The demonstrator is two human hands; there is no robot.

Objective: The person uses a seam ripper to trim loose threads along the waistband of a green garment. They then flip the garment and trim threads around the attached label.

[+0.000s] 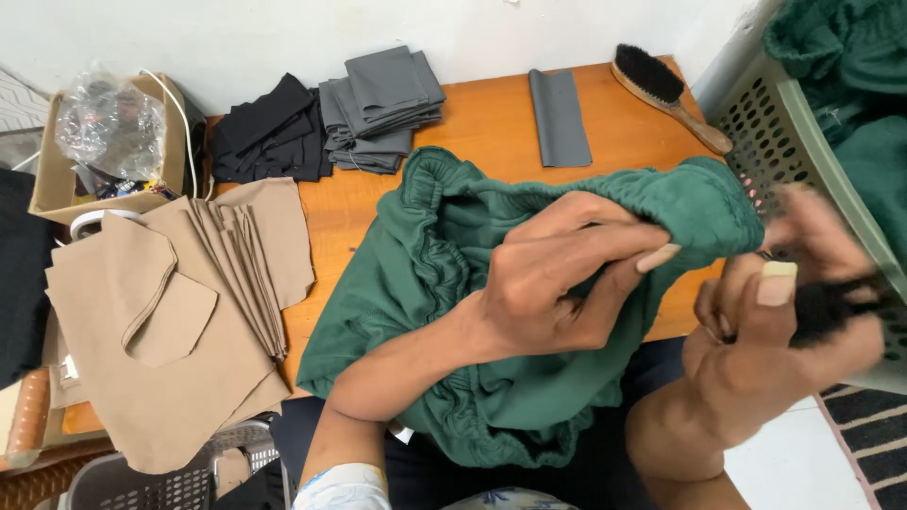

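Note:
A green garment [425, 274] with gathered elastic edges lies bunched over the front of the orange wooden table [491, 123] and my lap. My left hand [557, 279] pinches a fold of its upper edge between thumb and fingers. My right hand [784, 321], blurred, is raised to the right of the garment and grips a small black object [831, 307] whose kind I cannot tell.
Tan fabric cut pieces [179, 312] lie stacked at left. Black pieces [269, 132] and grey pieces [383, 109] sit at the back, with a single grey strip [559, 118] and a wooden brush [666, 90]. A cardboard box [57, 175] holds plastic bags. A green basket [812, 161] contains more green garments.

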